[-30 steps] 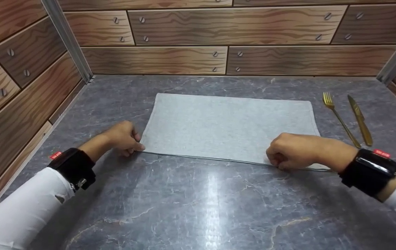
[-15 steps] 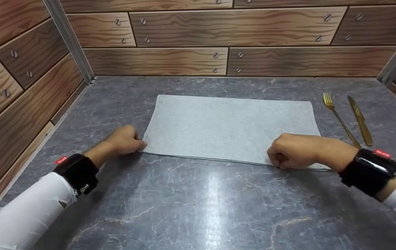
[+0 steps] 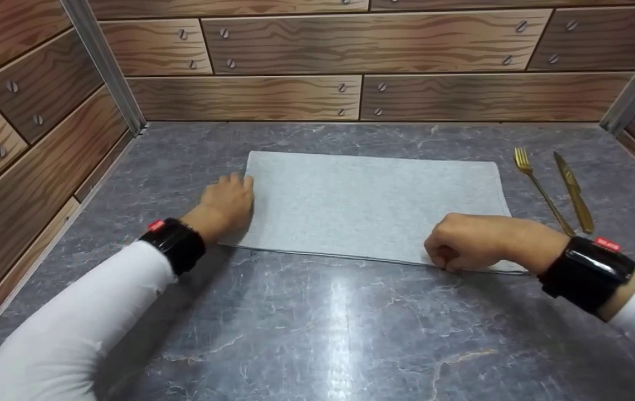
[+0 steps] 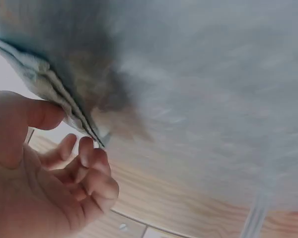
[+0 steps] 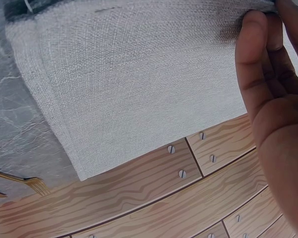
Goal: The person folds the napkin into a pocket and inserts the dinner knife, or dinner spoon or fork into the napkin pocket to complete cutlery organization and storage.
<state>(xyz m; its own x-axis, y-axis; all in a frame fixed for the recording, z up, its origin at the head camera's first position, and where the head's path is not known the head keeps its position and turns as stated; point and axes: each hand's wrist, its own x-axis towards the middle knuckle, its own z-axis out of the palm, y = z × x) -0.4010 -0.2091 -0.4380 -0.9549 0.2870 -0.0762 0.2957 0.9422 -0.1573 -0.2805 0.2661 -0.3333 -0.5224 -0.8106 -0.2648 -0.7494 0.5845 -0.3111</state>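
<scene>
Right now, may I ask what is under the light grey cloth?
The cloth lies on the grey marbled table, which shows beyond its edges. Whether anything else is beneath cannot be seen, because the cloth covers that area.

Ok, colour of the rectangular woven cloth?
The cloth is pale grey, clearest in the right wrist view.

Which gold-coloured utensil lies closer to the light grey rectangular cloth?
The tined gold-coloured fork. It lies between the light grey rectangular cloth and the single-bladed gold-coloured knife, which is farther right in the head view.
</scene>
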